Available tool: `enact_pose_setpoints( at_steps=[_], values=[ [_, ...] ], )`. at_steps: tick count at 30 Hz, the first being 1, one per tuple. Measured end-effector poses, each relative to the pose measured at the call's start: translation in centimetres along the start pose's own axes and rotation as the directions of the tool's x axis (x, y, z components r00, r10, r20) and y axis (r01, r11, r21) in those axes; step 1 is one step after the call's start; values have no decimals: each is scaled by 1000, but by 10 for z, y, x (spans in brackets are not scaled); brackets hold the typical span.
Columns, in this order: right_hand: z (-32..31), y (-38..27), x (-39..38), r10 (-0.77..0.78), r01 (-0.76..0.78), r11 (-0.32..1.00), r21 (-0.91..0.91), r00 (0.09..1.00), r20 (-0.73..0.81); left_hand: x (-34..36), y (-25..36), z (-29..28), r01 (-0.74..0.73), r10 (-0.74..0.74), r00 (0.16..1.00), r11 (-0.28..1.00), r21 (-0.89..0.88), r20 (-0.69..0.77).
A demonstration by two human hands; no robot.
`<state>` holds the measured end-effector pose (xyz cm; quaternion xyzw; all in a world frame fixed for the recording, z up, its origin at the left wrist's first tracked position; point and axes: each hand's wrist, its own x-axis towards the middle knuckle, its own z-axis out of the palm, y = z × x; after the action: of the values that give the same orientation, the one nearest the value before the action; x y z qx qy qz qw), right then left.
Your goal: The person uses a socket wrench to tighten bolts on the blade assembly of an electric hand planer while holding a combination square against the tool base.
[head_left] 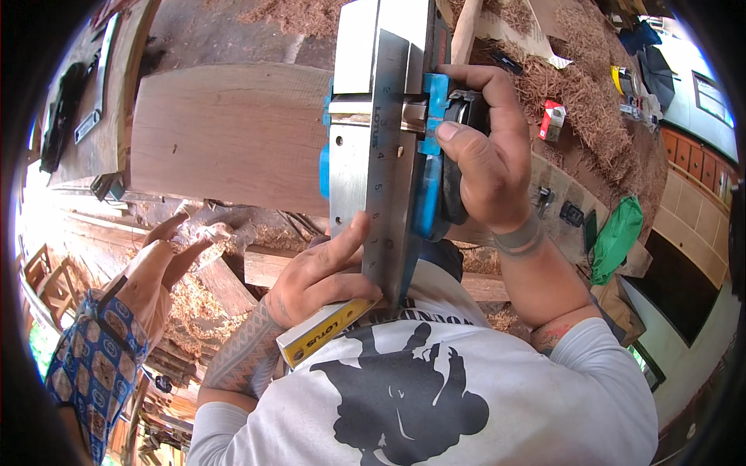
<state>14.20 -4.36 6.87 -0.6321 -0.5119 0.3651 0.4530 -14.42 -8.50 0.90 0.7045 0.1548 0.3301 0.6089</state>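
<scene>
An electric planer (350, 171) with blue sides is turned over in front of me, its metal sole facing up. My right hand (497, 155) is closed around its right side, thumb and fingers at the blue body. Along the sole lies the steel blade of a try square (385, 179), crossing the slot where the planer's cutter sits. My left hand (318, 276) grips the square at its near end, forefinger pressed on the blade's edge. The square's yellow and silver stock (326, 330) sticks out below that hand, close to my shirt.
A wide wooden board (225, 136) lies behind the planer. Another square (101, 78) rests on timber at far left. Another person's legs and blue patterned shorts (101, 349) are at left. Wood shavings (598, 116), a red-and-white box (552, 120) and a green bag (618, 241) are at right.
</scene>
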Motion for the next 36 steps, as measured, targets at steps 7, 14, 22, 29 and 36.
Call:
enact_pose_setpoints(
  at_steps=[7,14,22,29,36],
  values=[
    [-1,4,3,-56,57,996,-66,998,21,0,4,-5,24,-25,999,999,37,22],
    [2,3,2,-41,40,999,-9,999,-23,3,1,-7,-43,41,999,996,75,21],
    [2,-6,2,3,-1,998,-63,1000,23,-1,4,-6,-2,1,1000,997,74,14],
    [3,-1,4,-22,22,1000,-2,1000,-15,0,3,-6,-20,20,1000,998,65,0],
    [0,1,0,-17,16,999,44,1000,14,8,13,-16,-15,3,996,991,130,94]
  ],
)
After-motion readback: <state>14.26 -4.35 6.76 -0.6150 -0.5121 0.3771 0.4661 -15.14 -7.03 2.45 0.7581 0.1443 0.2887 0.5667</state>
